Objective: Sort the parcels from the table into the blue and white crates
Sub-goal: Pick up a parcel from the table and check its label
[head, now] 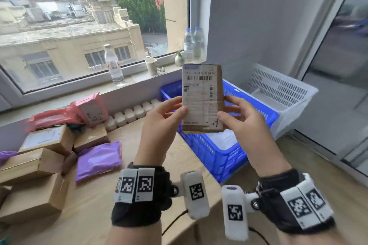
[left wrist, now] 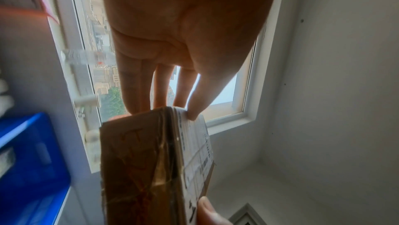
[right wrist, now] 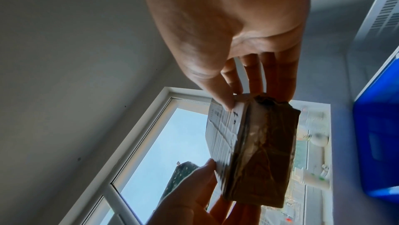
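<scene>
Small cardboard parcel (head: 202, 98) held upright in the air, long axis vertical, label face toward the person, barcode end up. Left hand (head: 162, 123) pinches its left edge: thumb on the label, fingers behind. Right hand (head: 242, 123) pinches the right edge the same way. Both grips narrow, only parcel-thick. Blue crate (head: 209, 153) sits directly below and behind the grip, white crate (head: 282, 93) to its right.
</scene>
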`<act>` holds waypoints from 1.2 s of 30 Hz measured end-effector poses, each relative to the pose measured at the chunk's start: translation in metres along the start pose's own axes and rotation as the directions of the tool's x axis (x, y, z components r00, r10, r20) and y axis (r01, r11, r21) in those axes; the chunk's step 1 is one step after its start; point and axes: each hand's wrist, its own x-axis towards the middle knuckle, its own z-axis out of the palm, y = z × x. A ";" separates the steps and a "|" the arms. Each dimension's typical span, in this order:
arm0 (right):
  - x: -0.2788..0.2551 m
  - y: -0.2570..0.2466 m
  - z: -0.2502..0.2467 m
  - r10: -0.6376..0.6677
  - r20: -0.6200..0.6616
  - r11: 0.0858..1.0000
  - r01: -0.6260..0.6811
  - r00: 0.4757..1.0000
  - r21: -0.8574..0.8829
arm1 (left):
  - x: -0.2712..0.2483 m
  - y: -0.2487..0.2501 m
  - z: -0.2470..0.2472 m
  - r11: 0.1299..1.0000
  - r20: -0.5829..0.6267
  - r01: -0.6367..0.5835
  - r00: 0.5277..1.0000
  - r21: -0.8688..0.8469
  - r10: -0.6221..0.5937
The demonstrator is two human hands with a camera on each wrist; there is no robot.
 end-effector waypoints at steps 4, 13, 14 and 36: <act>0.025 0.025 -0.072 0.048 -0.029 0.999 -0.048 0.998 -0.009 | 0.009 -0.011 0.078 0.999 0.032 0.039 0.999 0.015 -0.040; 0.078 0.070 -0.150 0.121 -0.028 0.993 -0.120 0.992 0.013 | 0.045 -0.039 0.170 0.986 0.046 0.152 0.987 0.066 -0.155; 0.087 0.075 -0.153 0.128 -0.025 0.992 -0.128 0.991 0.003 | 0.054 -0.044 0.176 0.984 0.040 0.162 0.985 0.069 -0.165; 0.349 0.196 -0.162 0.339 0.109 0.939 -0.330 0.935 -0.093 | 0.279 -0.152 0.262 0.910 -0.045 0.367 0.930 0.191 -0.365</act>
